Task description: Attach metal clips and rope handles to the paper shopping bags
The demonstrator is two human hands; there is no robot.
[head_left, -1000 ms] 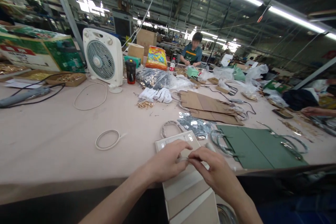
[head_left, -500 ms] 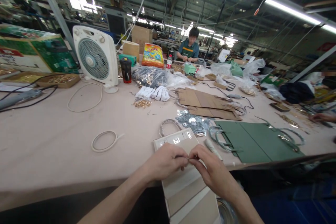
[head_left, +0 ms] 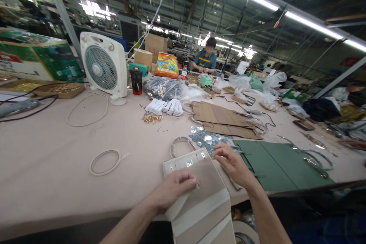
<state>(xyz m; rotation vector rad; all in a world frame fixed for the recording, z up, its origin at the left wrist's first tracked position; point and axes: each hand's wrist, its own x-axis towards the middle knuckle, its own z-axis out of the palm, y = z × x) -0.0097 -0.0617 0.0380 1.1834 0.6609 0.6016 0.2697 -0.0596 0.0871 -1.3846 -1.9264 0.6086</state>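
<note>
A beige bag panel [head_left: 207,194] with a plastic-wrapped handle [head_left: 180,141] lies over the table's front edge, its lower part hanging down. Small metal plates [head_left: 190,162] show along its top. Above its middle, my left hand [head_left: 181,185] is closed in a pinch, with the tip of a thin pale strip [head_left: 197,186] poking out. Off the panel's upper right corner, my right hand [head_left: 233,162] has its thumb and fingertips together; what they hold, if anything, is too small to make out. A heap of small metal plates [head_left: 204,137] lies just behind that hand.
To the right lies a green bag piece [head_left: 274,160] with handles. Brown bag pieces [head_left: 217,116] are stacked behind. A coil of pale tape [head_left: 105,162] lies left, white gloves [head_left: 164,106] and a fan [head_left: 104,65] further back. A co-worker [head_left: 206,59] sits across the table.
My hands, together over the panel before, have come apart. The right moved up toward the metal plates; the left moved slightly down and left. The view shifted a little.
</note>
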